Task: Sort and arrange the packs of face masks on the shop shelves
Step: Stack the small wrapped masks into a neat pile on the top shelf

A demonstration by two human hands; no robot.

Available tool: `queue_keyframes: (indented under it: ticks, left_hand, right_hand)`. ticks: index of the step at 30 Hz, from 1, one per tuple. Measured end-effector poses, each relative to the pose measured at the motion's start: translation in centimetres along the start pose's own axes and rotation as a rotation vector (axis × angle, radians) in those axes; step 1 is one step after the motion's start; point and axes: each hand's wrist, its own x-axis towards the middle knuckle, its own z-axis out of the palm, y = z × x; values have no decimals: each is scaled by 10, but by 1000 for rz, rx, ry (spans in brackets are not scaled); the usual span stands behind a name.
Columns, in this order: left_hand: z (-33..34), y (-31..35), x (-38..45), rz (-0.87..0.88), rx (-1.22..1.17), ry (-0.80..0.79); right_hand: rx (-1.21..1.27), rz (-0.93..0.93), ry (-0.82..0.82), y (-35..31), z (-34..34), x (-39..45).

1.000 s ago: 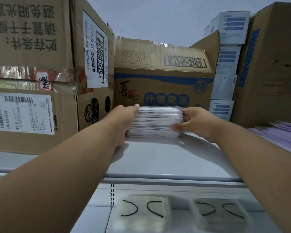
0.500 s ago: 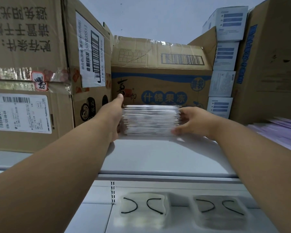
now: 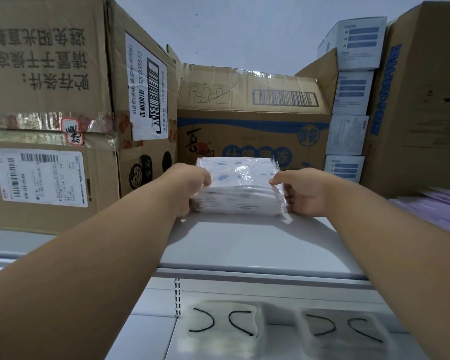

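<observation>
A stack of clear-wrapped white face mask packs sits on the top white shelf, its back edge tipped up so the top pack's face shows. My left hand grips the stack's left end, fingers curled over the top edge. At the right end my right hand holds the stack, thumb on top and fingers against the side. A pile of purple mask packs lies at the shelf's right edge.
Big cardboard boxes wall the left, another cardboard carton stands right behind the stack, and small white-blue boxes and a tall carton close the right. Two mask packs with black ear loops lie on the shelf below.
Both hands have closed on the stack's ends and tilted it toward me, so its top face now shows. Before, it lay flat with the hands against its sides.
</observation>
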Motion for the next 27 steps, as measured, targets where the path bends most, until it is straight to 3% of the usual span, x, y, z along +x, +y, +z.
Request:
queue_keyframes:
  ticks: [5,13,17,19,23,27]
  left_hand:
    - [0,-4,-4,60,-139,-119]
    - [-5,-7,-9,260,-228,-265]
    - [-4,-8,-15,283,-215,-381]
    - [-4,-9,-14,265,-232,-433]
    - [-7,-9,-9,309,-214,-311]
    - [-11,-11,-8,319,-183,-353]
  right_hand:
    - [77,66,-83,1,-4,2]
    - [83,-142,-374,2,-10,-15]
    - [82,-239,-507,5,-9,-17]
    - [58,-333,-491,3,-8,-15]
    - [33,-422,-402,-4,-8,-15]
    - [-59,-408,-521,-2,-16,-22]
